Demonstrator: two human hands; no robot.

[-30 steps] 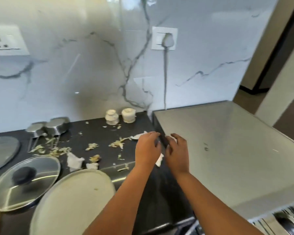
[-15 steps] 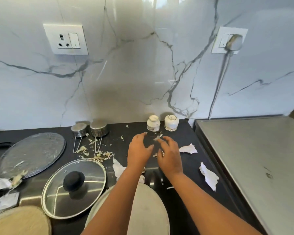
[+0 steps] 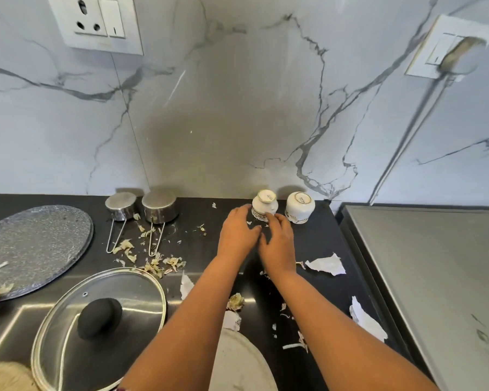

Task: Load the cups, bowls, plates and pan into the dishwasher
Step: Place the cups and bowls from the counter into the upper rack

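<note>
1. Two bare forearms show, no sleeves over them.
2. Left hand point(image 3: 237, 231): no ring, watch or glove to be seen.
3. Right hand point(image 3: 277, 244): likewise bare, nothing on the wrist.
4. A small dark strip shows at the frame's bottom edge by the left arm; too little to identify.

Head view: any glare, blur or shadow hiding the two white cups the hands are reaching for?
Head view: both upside-down white cups read sharp and evenly lit; the person's broad shadow dims the marble wall behind them; the wall plug is motion-smeared; glare streaks the glass lid; wide-angle bend curves the counter edge. Left hand and right hand partly cover the nearer cup's base.
</note>
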